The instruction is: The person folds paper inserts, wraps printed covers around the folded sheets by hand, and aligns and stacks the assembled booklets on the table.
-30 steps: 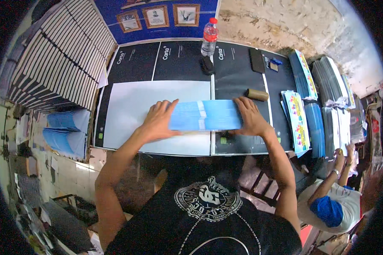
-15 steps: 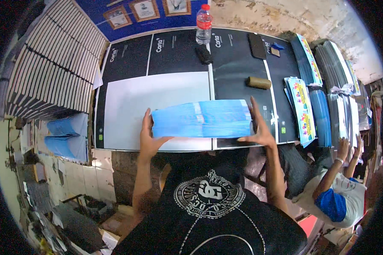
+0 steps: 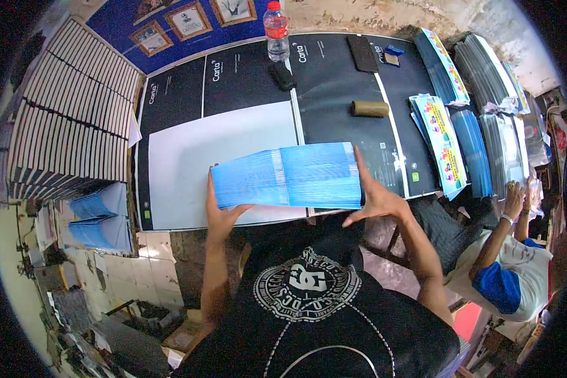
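You hold a thick blue stack (image 3: pixel 288 176) of sheets up on its edge, lifted a little over the near side of the table (image 3: pixel 334 94). Your left hand (image 3: pixel 220 211) grips its left end, thumb in front and fingers curled behind. Your right hand (image 3: pixel 375 198) presses flat against the right end, fingers spread and pointing up. So both hands are squeezing the stack from its two ends. It looks like you are squaring the sheets, getting all the edges even. The left half looks a bit fanned, so the edges are not lined up yet. The next move likely calls for a firm, even squeeze and a soft tap on the white sheet (image 3: pixel 220 157) below, keeping the stack straight so no sheets slip out. Farther back lie a brown roll (image 3: pixel 369 108), a water bottle (image 3: pixel 276 30) and a black phone (image 3: pixel 363 53). Printed stacks (image 3: pixel 444 142) sit on your right. Tall piles of black and white books (image 3: pixel 75 120) stand on your left. Another person (image 3: pixel 504 264) sits low on your right.
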`<act>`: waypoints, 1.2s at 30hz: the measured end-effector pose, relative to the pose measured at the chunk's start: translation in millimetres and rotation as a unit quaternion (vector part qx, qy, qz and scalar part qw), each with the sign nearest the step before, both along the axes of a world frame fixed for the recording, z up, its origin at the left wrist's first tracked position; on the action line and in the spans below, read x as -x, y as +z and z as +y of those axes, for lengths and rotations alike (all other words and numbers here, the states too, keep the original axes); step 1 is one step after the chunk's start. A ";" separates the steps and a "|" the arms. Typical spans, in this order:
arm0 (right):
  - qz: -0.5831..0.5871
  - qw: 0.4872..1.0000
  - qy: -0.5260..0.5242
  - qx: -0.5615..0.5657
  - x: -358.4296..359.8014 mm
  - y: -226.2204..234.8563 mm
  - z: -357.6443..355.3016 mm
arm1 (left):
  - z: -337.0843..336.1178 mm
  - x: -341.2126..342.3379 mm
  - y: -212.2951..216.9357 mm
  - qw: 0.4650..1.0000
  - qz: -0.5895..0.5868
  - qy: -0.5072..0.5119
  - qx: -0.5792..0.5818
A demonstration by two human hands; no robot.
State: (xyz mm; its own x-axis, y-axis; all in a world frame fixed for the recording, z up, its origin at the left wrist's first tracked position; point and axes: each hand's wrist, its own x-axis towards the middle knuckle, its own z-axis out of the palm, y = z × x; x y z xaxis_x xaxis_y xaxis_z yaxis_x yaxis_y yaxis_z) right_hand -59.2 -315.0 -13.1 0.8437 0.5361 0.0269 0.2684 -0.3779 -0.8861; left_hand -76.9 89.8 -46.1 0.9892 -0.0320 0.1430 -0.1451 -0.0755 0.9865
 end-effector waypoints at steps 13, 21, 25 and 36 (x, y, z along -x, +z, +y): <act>-0.059 0.988 -0.136 -0.038 -35.3 -27.4 9.4 | 28.3 -20.6 9.0 0.995 0.001 0.011 -0.100; -0.020 0.980 -0.122 -0.153 -21.0 -41.4 30.5 | 2.8 -2.7 -5.2 1.000 0.022 0.001 -0.015; -0.017 0.980 -0.105 -0.169 -21.9 -47.2 27.6 | 10.3 -1.1 -18.7 0.999 0.047 -0.012 0.019; -0.006 0.977 -0.182 -0.114 -19.6 -29.9 30.8 | 2.3 4.8 -2.6 0.988 0.000 0.056 -0.142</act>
